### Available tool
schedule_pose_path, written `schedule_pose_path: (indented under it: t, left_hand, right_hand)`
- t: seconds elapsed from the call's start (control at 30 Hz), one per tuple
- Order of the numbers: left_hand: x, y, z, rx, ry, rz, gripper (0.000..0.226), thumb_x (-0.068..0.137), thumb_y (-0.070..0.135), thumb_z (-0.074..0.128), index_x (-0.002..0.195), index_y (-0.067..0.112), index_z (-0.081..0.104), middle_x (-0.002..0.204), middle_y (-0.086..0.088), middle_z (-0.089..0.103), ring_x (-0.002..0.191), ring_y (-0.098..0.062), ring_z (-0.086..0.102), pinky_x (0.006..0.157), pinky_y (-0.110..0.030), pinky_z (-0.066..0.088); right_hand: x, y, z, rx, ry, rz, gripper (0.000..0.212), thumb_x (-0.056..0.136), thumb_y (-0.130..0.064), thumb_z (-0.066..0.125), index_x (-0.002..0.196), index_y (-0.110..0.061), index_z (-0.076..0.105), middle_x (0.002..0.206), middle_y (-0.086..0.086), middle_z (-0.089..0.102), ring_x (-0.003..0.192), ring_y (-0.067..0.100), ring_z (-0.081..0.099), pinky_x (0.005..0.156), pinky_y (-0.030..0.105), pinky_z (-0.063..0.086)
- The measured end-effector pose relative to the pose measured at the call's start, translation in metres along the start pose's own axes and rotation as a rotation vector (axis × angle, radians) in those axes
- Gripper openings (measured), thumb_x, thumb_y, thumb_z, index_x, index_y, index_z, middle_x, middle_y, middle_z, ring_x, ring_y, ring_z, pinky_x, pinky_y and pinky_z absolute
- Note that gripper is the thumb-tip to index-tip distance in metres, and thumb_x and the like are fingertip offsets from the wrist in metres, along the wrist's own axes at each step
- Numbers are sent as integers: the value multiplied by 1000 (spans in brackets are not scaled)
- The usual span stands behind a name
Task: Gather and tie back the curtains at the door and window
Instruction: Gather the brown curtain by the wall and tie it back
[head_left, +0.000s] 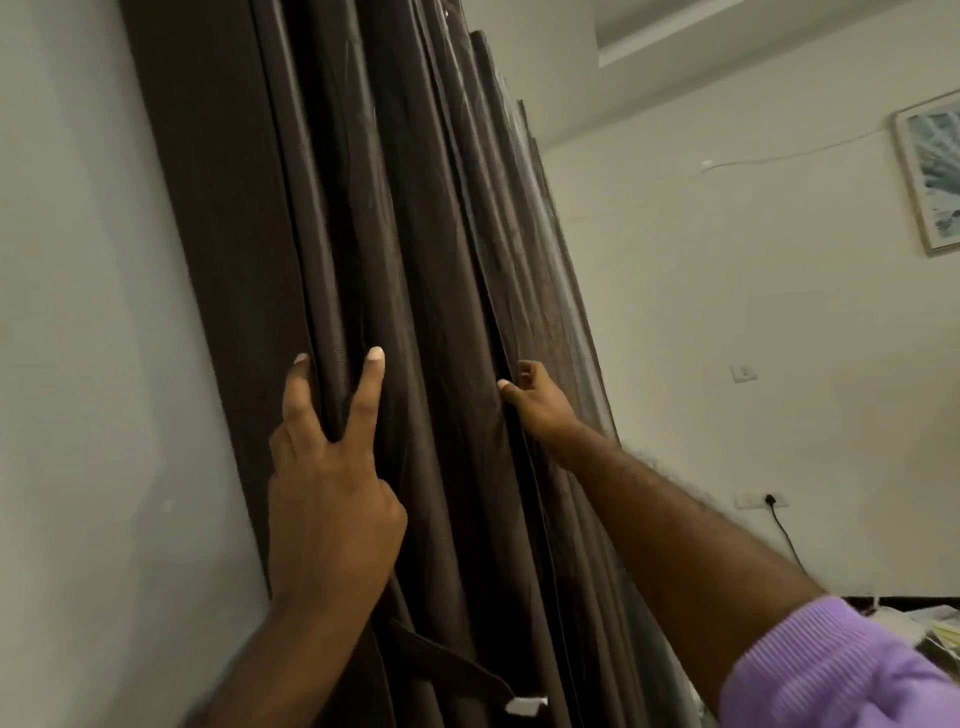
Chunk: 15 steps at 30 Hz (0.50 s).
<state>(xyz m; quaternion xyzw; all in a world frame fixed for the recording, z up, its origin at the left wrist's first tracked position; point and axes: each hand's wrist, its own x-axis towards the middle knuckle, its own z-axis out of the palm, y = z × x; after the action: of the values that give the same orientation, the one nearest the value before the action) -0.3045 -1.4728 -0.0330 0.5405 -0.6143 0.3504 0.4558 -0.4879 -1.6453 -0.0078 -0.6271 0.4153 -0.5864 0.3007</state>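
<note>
A dark brown curtain (415, 291) hangs in deep folds against a pale wall (78, 312), bunched into a thick column that fills the middle of the view and leans with the tilt of the camera. The left hand (332, 493) lies flat against the curtain's left side, back toward the camera; its first two fingers (371, 395) are spread in a V with one narrow fold of cloth standing between them, so the grip there is loose and mostly open, a fold pinned between fingers and not clenched. The right hand (535, 400) reaches further in, to the curtain's right side, where its curled fingers and thumb pinch the edge of a fold; that grip is closed on the cloth. A lilac sleeve (831, 670) is pushed up the right forearm. Below the left wrist a strap of the same brown cloth, a tieback (452, 670), hangs slack across the lower curtain, ending in a small white tab (524, 705). To the right, on the far wall, a framed picture (930, 171) hangs near the upper edge of the view, a thin white cable runs across beneath it, a switch (744, 373) sits lower, and a black plug (770, 500) sits in a socket with its cord trailing down. At the lower right corner some papers lie blurred on a dark surface.
</note>
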Motion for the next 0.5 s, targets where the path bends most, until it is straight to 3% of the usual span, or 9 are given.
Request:
schedule_pose_path:
  t: [0.1, 0.17, 0.23, 0.3, 0.37, 0.43, 0.5]
  left_hand:
    - [10, -8, 13, 38, 27, -38, 90, 76, 4, 64, 152, 33, 24, 157, -8, 13, 128, -39, 39, 75, -39, 53]
    - [16, -12, 18, 68, 53, -77, 70, 85, 31, 62, 148, 27, 31, 152, -8, 21, 128, -37, 40, 84, -47, 53]
    - [23, -14, 22, 103, 58, -135, 71, 86, 60, 52, 146, 27, 33, 150, -8, 24, 129, -36, 41, 87, -51, 52]
    - [27, -16, 25, 160, 64, -151, 79, 81, 74, 48, 143, 27, 34, 149, -9, 25, 129, -37, 42, 86, -52, 53]
    - [28, -16, 30, 216, 63, -157, 83, 76, 77, 51, 141, 27, 36, 149, -12, 26, 128, -38, 42, 85, -53, 53]
    - [29, -12, 33, 266, 57, -163, 84, 73, 74, 57, 139, 26, 37, 148, -12, 25, 126, -39, 44, 86, -53, 53]
    - [31, -8, 35, 291, 41, -182, 84, 71, 66, 66, 138, 26, 36, 147, -9, 23, 124, -38, 45, 86, -53, 53]
  right_hand:
    - [39, 8, 16, 127, -74, 49, 74, 93, -48, 62, 153, -20, 30, 149, 3, 46, 131, 26, 51, 101, 37, 45]
    - [56, 12, 21, 183, -93, 44, 72, 84, -55, 69, 144, -21, 44, 133, -4, 56, 118, 22, 61, 93, 34, 50]
    - [70, 16, 25, 233, -149, -4, 54, 79, -54, 74, 121, -22, 65, 117, -1, 72, 97, 17, 73, 79, 30, 58]
    - [78, 17, 29, 311, -211, -58, 42, 78, -49, 77, 110, -22, 70, 108, 2, 76, 87, 15, 77, 72, 30, 61]
    - [85, 15, 34, 408, -260, -91, 62, 76, -47, 79, 126, -16, 61, 120, 5, 72, 100, 20, 74, 86, 42, 61]
    - [89, 12, 36, 496, -320, -71, 90, 72, -59, 78, 143, -14, 46, 138, 8, 60, 120, 29, 64, 101, 53, 52]
    - [94, 11, 35, 592, -413, -40, 90, 71, -75, 67, 141, -20, 52, 139, 10, 60, 125, 31, 61, 104, 55, 49]
